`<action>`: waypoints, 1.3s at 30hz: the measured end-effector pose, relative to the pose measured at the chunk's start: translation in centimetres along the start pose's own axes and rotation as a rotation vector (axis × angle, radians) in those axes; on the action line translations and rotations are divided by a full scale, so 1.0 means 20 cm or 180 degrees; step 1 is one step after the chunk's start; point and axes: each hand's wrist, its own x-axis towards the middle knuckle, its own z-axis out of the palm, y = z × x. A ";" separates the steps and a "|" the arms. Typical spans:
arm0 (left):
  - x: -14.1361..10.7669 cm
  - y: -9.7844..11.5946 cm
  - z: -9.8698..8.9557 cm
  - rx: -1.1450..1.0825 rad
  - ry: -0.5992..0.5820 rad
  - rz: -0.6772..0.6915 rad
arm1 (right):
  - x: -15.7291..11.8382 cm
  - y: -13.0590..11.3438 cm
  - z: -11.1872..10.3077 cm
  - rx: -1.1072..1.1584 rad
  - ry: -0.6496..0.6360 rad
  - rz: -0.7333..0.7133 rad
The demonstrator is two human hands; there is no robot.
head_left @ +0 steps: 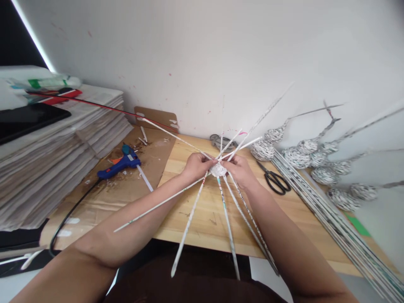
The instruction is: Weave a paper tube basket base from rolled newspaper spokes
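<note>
A small round woven paper piece (pixel 218 169) is held above the wooden table, with several long rolled-paper sticks radiating from it in all directions. My left hand (pixel 198 167) pinches its left side, thumb on top at the base of the sticks. On the right side, my right hand (pixel 240 170) grips it with the thumb near the upper edge. Both thumbs nearly meet at the top of the woven centre. Fingers behind the piece are partly hidden. Some sticks point toward my body, past the table's front edge; others reach up toward the wall.
A blue glue gun (pixel 121 164) lies on brown cardboard (pixel 151 151) at left, beside a tall newspaper stack (pixel 104 113). Black scissors (pixel 276 181), a bundle of paper sticks (pixel 331 227) and several woven gourd-like pieces (pixel 296 157) are at right. A grey coil (pixel 222 142) rests near the wall.
</note>
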 end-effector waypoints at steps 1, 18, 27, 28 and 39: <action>0.00 0.00 0.00 0.0078 0.0023 0.0026 | 0.00 0.00 0.01 0.0008 0.0050 -0.0004; 0.03 -0.07 0.05 -0.1589 -0.0048 -0.0838 | 0.03 0.06 0.04 0.0959 0.0070 -0.0618; 0.01 -0.04 0.02 -0.1639 -0.0095 -0.0660 | 0.02 0.01 0.04 0.0504 0.0126 -0.0396; 0.01 -0.04 0.02 -0.1673 -0.0075 -0.0661 | 0.02 0.02 0.04 0.0432 0.0115 -0.0373; 0.04 -0.04 -0.02 -0.1427 0.0204 -0.0684 | 0.00 0.06 0.03 -0.0487 0.0282 -0.0243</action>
